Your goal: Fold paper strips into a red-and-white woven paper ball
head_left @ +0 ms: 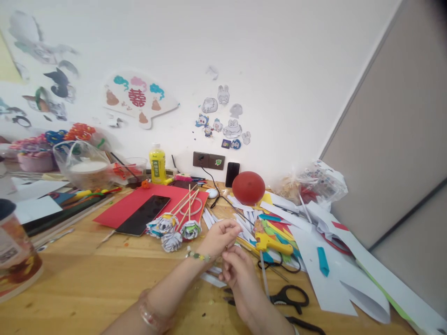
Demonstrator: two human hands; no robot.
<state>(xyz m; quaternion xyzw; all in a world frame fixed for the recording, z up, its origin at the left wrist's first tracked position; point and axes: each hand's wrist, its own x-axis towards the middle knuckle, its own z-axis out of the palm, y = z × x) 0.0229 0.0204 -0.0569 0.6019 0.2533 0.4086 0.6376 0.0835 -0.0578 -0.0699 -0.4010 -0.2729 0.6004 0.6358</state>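
Observation:
My left hand (220, 237), with a beaded bracelet at its wrist, is closed with its fingers pinched together. Just below and to the right, my right hand (239, 270) is closed too, its fingertips close to the left palm. Whatever lies between the fingers is too small or hidden to make out. Left of the hands are paper flowers (172, 241) on thin wooden sticks (189, 202). Under and behind the hands lie white paper strips (211, 278). A yellow glue gun (274, 244) lies to the right, and black-handled scissors (289, 298) are partly behind my right wrist.
A black phone (143, 215) lies on red paper (122, 204). A red balloon (248, 187) and a yellow-labelled bottle (157, 164) stand near the wall. White paper sheets (324, 288) cover the right side. A printed paper cup (17, 256) stands at the left edge.

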